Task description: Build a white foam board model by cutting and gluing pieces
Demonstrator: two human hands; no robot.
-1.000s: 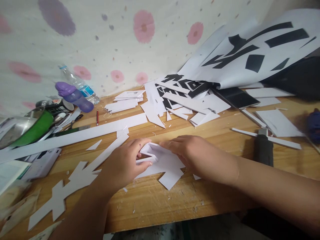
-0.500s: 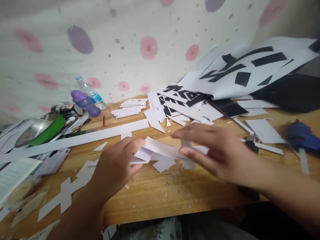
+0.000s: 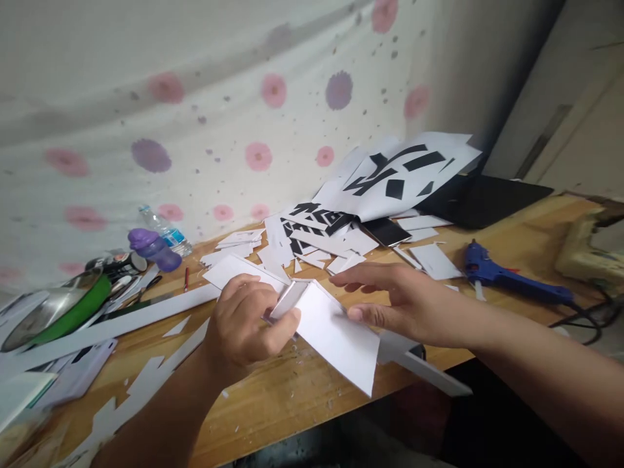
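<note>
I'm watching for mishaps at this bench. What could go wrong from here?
The white folded piece, gripped by the left hand, looks thin and might crease if squeezed harder.
The white strip below the right hand appears to jut past the table's front edge, so it could be knocked.
The blue glue gun lies on the right hand's side; if hot, it might burn, though heat can't be seen.

Folded piece: white card or board, smooth, matt. Table: wood, grained, low sheen. Patterned sheet: paper, matt. Glue gun: blue plastic, smooth. Water bottle: clear plastic, glossy. Bowl: metal-looking inside, glossy green outside. Flat slab: black, glossy. Wall hanging: cloth or plastic film, unclear which; matt.
</note>
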